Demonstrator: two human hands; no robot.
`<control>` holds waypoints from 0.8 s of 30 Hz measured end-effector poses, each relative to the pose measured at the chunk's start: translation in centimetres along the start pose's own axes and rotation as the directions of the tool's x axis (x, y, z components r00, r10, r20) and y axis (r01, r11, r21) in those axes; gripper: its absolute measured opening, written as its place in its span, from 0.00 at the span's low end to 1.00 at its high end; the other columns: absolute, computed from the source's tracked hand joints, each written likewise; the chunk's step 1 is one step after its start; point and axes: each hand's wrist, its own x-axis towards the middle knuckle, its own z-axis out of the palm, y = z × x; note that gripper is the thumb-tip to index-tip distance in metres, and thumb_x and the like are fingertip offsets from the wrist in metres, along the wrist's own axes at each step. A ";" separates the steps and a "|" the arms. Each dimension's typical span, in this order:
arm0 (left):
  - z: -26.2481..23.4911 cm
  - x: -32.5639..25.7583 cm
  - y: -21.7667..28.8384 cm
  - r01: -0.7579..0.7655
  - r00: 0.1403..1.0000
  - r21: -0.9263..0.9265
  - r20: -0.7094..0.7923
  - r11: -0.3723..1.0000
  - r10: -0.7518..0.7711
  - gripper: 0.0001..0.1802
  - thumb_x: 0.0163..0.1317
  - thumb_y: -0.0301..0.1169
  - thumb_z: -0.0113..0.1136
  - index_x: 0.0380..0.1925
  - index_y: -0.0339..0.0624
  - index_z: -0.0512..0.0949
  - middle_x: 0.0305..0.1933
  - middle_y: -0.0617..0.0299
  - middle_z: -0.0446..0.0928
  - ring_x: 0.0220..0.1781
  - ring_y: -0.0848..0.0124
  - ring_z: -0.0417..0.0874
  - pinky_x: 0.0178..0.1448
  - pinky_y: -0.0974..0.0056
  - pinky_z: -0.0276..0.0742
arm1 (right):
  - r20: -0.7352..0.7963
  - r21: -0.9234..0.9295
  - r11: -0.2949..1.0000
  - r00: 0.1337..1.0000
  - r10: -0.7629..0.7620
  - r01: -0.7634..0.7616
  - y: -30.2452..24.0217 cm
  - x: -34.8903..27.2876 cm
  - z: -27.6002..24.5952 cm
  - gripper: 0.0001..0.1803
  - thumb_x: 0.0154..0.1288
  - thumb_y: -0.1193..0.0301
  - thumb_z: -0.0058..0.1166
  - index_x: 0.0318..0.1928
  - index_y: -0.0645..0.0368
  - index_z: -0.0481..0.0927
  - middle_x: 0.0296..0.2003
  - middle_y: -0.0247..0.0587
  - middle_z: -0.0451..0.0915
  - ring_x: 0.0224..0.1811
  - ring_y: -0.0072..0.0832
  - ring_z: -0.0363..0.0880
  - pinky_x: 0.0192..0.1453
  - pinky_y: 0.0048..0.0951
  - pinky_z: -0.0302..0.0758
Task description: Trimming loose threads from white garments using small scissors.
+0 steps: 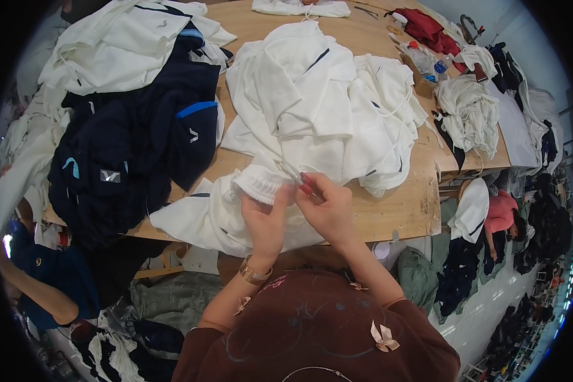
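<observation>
At the table's near edge, my left hand [264, 223] is closed on a white garment [219, 207], gripping it by its gathered elastic waistband [261, 183]. The rest of that garment spreads left over the table edge. Close beside it, my right hand [328, 209] is closed around a small red-handled tool [307, 189], which looks like thread snips. Its thin tip points toward the white cloth beyond the waistband. Whether the tip touches the cloth, I cannot tell. Just beyond both hands lies a heap of white garments [293, 83] with dark trim and drawstrings.
Navy garments [127, 137] are piled at the left, with white ones [114, 48] on top. On the right stand a box of small items [423, 60], red cloth [430, 32] and a white bundle [468, 114]. People work at the left [51, 280] and right [500, 213].
</observation>
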 end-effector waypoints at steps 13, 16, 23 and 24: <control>0.1 0.6 1.0 0.238 0.968 -0.319 -0.003 0.917 -0.253 0.12 0.61 0.22 0.54 0.44 0.40 0.68 0.41 0.65 0.74 0.42 0.77 0.76 0.47 0.70 0.73 | 0.116 0.477 0.840 0.965 0.234 -0.261 0.4 -1.1 -0.2 0.05 0.62 0.81 0.48 0.38 0.65 0.74 0.29 0.27 0.73 0.26 0.10 0.67 0.30 0.13 0.66; 0.2 0.6 0.9 0.224 0.969 -0.314 -0.025 0.922 -0.244 0.11 0.61 0.22 0.54 0.43 0.40 0.69 0.40 0.65 0.74 0.41 0.77 0.76 0.46 0.70 0.73 | 0.087 0.456 0.854 0.968 0.237 -0.250 0.3 -0.8 -0.3 0.05 0.62 0.79 0.50 0.38 0.66 0.75 0.29 0.27 0.74 0.28 0.10 0.68 0.30 0.13 0.67; -0.1 0.0 0.2 0.117 0.991 -0.128 -0.043 0.985 -0.123 0.14 0.60 0.21 0.56 0.45 0.36 0.68 0.42 0.64 0.74 0.42 0.77 0.76 0.46 0.69 0.73 | 0.046 0.198 0.956 0.976 0.213 -0.218 -0.1 -0.6 0.2 0.08 0.58 0.76 0.56 0.37 0.66 0.76 0.29 0.29 0.78 0.32 0.11 0.73 0.32 0.14 0.71; 0.0 -0.1 0.1 0.086 0.995 -0.086 -0.039 0.993 -0.089 0.14 0.60 0.21 0.56 0.45 0.35 0.68 0.42 0.64 0.73 0.42 0.77 0.75 0.47 0.70 0.73 | 0.020 0.116 0.982 0.989 0.148 -0.149 0.0 -0.6 0.3 0.09 0.56 0.77 0.57 0.37 0.66 0.76 0.28 0.32 0.79 0.31 0.13 0.75 0.32 0.16 0.72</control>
